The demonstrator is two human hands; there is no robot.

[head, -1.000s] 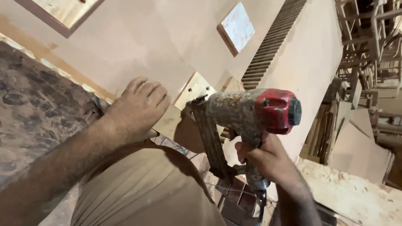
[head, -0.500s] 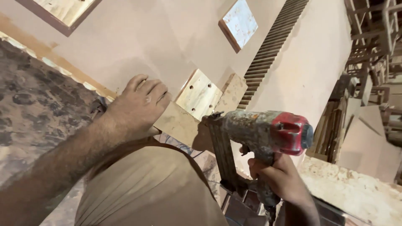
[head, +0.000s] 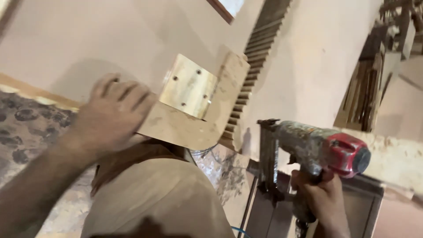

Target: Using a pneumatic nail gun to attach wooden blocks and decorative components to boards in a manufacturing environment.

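My left hand (head: 112, 115) presses flat on a large pale board (head: 88, 44), its fingers touching the edge of an L-shaped wooden bracket piece (head: 194, 119). A small square plate with several screws (head: 188, 86) is fixed on that bracket. My right hand (head: 324, 200) grips the handle of a worn nail gun (head: 315, 147) with a red rear cap, held low at the right, apart from the bracket and pointing down. My knee in tan trousers (head: 154, 194) fills the lower middle.
A notched, comb-like wooden strip (head: 253, 57) runs diagonally beside the bracket. Patterned stone surface (head: 31, 128) lies at the left. Stacked wooden boards and frames (head: 368, 92) stand at the right. A dark framed panel (head: 352, 211) sits under the nail gun.
The nail gun has moved right and down, away from the bracket. The view has shifted, so the bracket with its screwed plate now shows fully beside my left hand.
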